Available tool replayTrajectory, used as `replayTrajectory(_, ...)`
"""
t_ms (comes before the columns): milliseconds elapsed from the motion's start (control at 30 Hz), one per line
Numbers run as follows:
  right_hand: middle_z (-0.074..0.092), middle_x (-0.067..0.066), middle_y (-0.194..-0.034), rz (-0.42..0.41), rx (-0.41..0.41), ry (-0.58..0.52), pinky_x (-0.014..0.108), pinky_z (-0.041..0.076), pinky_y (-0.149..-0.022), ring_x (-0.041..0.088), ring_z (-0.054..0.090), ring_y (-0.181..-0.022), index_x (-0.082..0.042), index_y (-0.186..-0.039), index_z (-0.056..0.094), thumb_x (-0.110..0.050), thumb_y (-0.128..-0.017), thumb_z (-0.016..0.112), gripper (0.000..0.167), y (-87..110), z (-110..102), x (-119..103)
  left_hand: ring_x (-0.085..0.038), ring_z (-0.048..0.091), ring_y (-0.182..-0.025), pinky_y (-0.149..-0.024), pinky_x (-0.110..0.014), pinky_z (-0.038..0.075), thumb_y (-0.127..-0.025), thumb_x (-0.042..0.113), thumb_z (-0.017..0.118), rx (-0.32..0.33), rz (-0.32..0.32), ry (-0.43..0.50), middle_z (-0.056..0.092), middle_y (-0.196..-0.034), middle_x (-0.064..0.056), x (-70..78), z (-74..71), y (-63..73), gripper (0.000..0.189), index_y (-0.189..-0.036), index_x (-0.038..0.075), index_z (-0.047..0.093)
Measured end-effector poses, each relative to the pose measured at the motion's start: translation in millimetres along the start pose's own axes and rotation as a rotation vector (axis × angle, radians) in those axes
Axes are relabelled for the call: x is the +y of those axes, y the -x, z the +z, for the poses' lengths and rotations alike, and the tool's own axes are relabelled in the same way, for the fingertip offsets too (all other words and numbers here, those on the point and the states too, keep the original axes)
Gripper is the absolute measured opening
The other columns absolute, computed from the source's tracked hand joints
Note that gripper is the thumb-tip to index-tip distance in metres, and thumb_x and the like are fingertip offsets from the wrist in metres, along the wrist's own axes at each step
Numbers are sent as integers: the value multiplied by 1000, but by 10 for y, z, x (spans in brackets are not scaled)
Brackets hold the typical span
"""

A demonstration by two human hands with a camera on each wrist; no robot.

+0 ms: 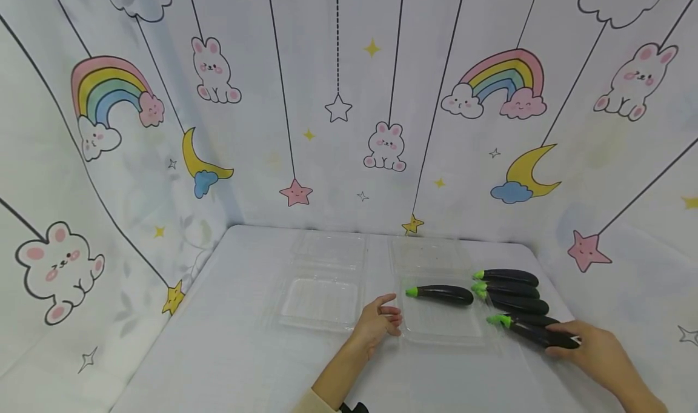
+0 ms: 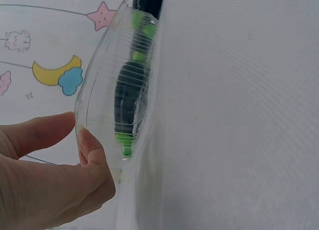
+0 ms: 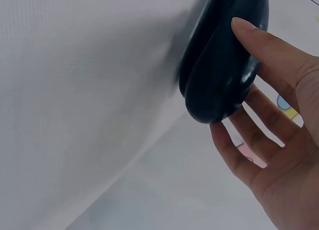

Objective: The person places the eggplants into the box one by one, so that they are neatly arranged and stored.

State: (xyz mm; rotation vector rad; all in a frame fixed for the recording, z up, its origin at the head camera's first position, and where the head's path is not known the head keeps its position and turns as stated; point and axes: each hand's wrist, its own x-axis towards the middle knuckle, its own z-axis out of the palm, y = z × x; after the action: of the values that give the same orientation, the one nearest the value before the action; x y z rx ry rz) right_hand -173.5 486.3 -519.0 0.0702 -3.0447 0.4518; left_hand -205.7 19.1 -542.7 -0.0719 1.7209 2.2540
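My left hand (image 1: 376, 323) is at the left side of a clear plastic box (image 1: 444, 339), its thumb and index finger pinching the rim in the left wrist view. Inside this box lies one dark eggplant (image 1: 444, 294) with a bright green stem. On the right, my right hand (image 1: 597, 352) holds the rounded end of another eggplant (image 1: 531, 333), its green stem pointing left. The right wrist view shows thumb and fingers around that eggplant (image 3: 224, 70), with a second one right beside it. Several more eggplants (image 1: 515, 304) lie between the box and the table's right edge.
A second clear box (image 1: 319, 325) stands on the white table (image 1: 218, 346) to the left. Both boxes have raised clear lids (image 1: 329, 249) at the back. A patterned cloth (image 1: 338, 152) hangs behind and along the sides.
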Motion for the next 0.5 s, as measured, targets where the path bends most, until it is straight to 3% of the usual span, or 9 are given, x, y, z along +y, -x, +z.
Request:
replayTrajectory(267,69,27,-123,13,21,-9,70,50,-86,59,57,-115,-11,-116,79,-48,-72,93,60,-36,-64,-30,-21,66,-95,-90,-35,61,-68,-33,64,1,7,-6,62,-109,-16,4,-1,0,88,-149,-3,50)
replayTrajectory(500,73,24,-116,-61,134,-25,68,51,-83,58,61,-111,-11,-112,80,-38,-70,96,52,-28,-96,-87,-19,66,-93,-86,-29,61,-68,-33,63,-2,9,0,62,-108,-14,-2,-3,7,87,-149,-3,51)
